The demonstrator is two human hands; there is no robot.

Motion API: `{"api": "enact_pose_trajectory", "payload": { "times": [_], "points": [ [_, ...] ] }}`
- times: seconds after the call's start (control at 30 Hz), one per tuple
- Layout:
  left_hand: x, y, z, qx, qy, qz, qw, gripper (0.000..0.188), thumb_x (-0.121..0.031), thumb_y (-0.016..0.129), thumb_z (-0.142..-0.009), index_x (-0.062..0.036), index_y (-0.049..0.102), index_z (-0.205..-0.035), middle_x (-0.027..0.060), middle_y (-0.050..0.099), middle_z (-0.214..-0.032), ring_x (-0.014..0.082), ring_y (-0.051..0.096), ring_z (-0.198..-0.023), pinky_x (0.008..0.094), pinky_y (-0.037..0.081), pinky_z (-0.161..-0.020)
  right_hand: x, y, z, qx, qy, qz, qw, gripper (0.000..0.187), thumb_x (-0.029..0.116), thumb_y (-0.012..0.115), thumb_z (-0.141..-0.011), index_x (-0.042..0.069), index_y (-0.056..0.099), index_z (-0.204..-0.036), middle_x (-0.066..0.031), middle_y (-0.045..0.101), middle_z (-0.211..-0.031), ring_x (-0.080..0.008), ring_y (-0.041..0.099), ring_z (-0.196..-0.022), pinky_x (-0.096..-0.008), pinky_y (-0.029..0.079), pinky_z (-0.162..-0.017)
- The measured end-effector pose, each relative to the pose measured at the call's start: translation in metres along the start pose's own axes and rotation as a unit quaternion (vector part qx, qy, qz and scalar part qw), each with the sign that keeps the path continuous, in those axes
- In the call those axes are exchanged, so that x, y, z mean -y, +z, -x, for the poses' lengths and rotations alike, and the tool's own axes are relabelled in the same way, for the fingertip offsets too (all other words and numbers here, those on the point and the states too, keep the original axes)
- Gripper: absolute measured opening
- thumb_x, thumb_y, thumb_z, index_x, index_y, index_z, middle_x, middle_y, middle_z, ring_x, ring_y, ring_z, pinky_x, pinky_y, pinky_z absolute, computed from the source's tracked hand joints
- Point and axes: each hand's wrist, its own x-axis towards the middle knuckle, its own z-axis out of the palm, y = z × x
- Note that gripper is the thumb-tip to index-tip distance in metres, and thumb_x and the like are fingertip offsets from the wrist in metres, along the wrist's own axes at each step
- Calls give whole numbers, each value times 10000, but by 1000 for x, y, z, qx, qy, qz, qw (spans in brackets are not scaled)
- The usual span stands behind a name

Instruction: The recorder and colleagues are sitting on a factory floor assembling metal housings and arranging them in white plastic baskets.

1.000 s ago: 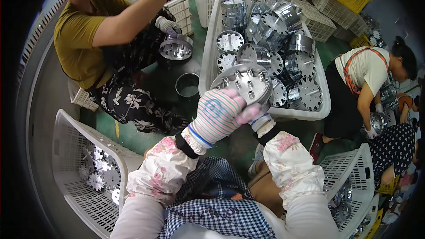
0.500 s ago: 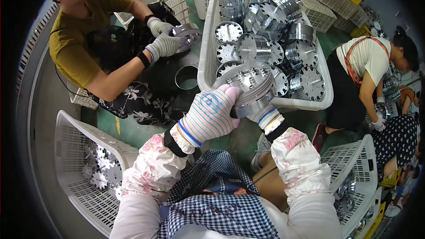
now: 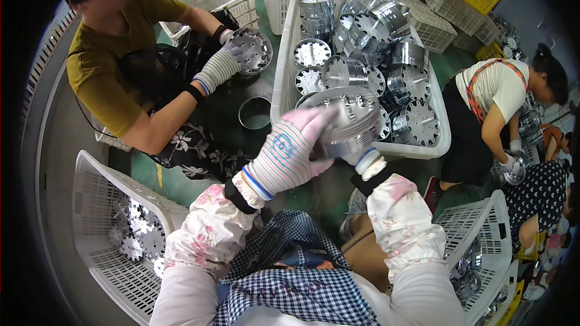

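Note:
A shiny round metal drum [image 3: 356, 130] with a ribbed side and rows of small studs on its upper face is held out in front of me, blurred by motion. My left hand [image 3: 284, 154], in a pink-and-white striped glove, closes on its left rim, fingers smeared over the top edge and thumb low beside it. From the right, my right hand [image 3: 364, 158] supports the drum at its lower right side; most of that hand is hidden behind the drum. Just beyond lies a large white crate [image 3: 444, 136] filled with similar metal drums [image 3: 417, 122].
A co-worker [image 3: 130, 60] on the left holds a notched metal disc [image 3: 254, 51] near a metal ring [image 3: 255, 113]. White crates of metal parts stand at my left [image 3: 81, 217] and right [image 3: 498, 223]. Another person [image 3: 492, 84] bends over parts at far right.
My left hand has shifted its fingers along the drum, its thumb now lower. The left co-worker's disc has turned to show its notched face. The view has moved slightly.

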Motion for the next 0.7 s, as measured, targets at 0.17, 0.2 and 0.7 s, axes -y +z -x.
{"api": "enact_pose_trajectory", "payload": {
  "times": [0.17, 0.2, 0.7],
  "points": [
    [19, -12, 11, -36, -40, 54, 997, 881, -162, 857, -625, -25, 453, -1395, 186, 566, -1231, 364, 553, -1144, 426, 448, -997, 3, 61, -13, -382, 198, 235, 872, 231, 240, 572, -971, 91, 597, -1145, -58, 661, -772, -110, 580, -540, -233, 446, -414],
    [20, -11, 13, 10, -77, 46, 996, 770, -148, 833, -635, -31, 509, -1324, 177, 593, -1168, 357, 578, -1095, 424, 469, -963, -2, 77, -23, -423, 205, 260, 843, 223, 236, 578, -968, 88, 595, -1134, -66, 659, -775, -115, 580, -547, -241, 454, -419],
    [-22, -8, 0, 164, -85, -124, 975, 502, -169, 810, -607, -58, 619, -1057, 123, 660, -942, 332, 641, -973, 428, 512, -870, -2, 46, -18, -39, 38, 998, 37, 498, 458, 542, -876, 207, 597, -1303, -105, 565, -1339, -337, 529, -1183, -531, 417, -1008]
  ]
}}
